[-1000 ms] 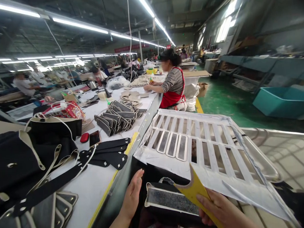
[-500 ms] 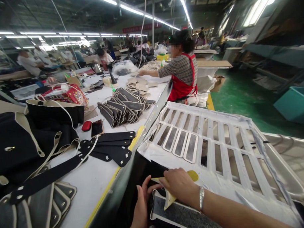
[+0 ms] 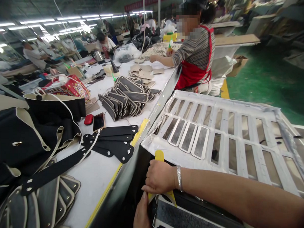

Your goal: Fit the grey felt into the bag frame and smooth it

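Note:
In the lower middle my right hand [image 3: 160, 177], with a silver bracelet at its wrist, is wrapped round a yellow scraper [image 3: 159, 155]. The scraper's flared blade lies against the left end of a black leather piece [image 3: 190, 216], which carries a grey panel edged in white. My left hand [image 3: 142, 215] holds that piece at its left end, thumb up beside the right hand's fingers. Part of the left fingers is hidden. Just beyond my hands, three white-edged grey panels [image 3: 188, 136] lie on a white slotted rack [image 3: 224, 136].
Left of me runs a white table [image 3: 94, 179] with black straps [image 3: 113, 142], stacked dark flaps [image 3: 126, 98], a red case [image 3: 88, 119], a phone [image 3: 99, 121] and black bag parts [image 3: 8, 132]. A co-worker in a red apron [image 3: 193, 76] sits at the table farther off.
My right hand has turned the scraper so its handle points away from me, and its blade has shifted to the piece's left end. The view has tilted downward and shifted.

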Motion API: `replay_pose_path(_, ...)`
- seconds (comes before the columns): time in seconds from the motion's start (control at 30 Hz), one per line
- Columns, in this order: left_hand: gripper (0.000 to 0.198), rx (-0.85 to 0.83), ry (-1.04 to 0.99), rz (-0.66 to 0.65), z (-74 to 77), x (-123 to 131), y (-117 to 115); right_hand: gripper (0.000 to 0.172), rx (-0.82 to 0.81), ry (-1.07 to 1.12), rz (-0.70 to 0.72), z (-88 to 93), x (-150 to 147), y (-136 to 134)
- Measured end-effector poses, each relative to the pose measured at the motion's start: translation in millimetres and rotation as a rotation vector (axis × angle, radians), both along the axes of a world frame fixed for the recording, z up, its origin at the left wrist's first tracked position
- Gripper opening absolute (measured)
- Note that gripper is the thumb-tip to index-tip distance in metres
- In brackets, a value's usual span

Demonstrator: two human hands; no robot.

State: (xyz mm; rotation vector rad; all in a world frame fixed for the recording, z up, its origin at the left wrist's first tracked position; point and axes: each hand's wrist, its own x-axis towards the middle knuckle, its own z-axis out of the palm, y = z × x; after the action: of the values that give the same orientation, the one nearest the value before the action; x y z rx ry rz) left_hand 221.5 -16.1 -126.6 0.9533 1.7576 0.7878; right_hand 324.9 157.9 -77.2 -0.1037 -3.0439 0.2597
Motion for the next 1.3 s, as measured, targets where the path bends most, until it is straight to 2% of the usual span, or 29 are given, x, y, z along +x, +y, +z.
replay_pose_path(0.1,0.046,0.054,0.014,0.041,-0.3,2.2,-10.5,0.042,-0.007,-0.023,0.037,2.5,0.3,-1.8)
replay_pose_path(0.27,0.048,0.096,-0.005,0.123,-12.1,10.8,-24.8,0.042,-0.019,0.018,0.073,-3.7,3.8,-5.6)
replay_pose_path(0.4,0.044,0.031,0.14,0.054,-13.7,13.3,-25.5,0.043,-0.037,0.022,0.066,-7.5,6.4,-5.8)
replay_pose_path(0.5,0.043,0.013,0.106,-0.001,-4.4,13.5,-15.3,0.043,-0.06,-0.041,-0.001,-5.4,11.2,-7.2)
replay_pose_path(0.6,0.048,0.032,0.089,-0.038,2.7,13.1,-2.8,0.046,-0.084,-0.074,-0.127,-3.7,21.0,-13.9)
replay_pose_path(0.73,0.054,0.057,0.137,-0.141,-1.5,8.9,10.5,0.048,-0.097,-0.045,-0.312,-6.0,36.9,-27.3)
replay_pose_path(0.87,0.056,0.084,0.09,-0.284,-1.4,4.2,26.9,0.04,-0.137,-0.038,-0.388,-11.3,49.5,-36.5)
replay_pose_path(1.1,0.049,0.063,-0.149,-0.475,24.4,5.6,63.6,0.03,-0.134,-0.028,-0.487,-17.4,60.9,-41.1)
replay_pose_path(1.2,0.046,0.06,-0.222,-0.525,32.0,4.0,72.3,0.031,-0.123,-0.088,-0.524,-10.9,63.3,-40.2)
replay_pose_path(1.3,0.051,-0.059,-0.388,-0.497,33.3,-1.6,76.3,0.022,-0.102,-0.177,-0.565,3.8,78.0,-37.5)
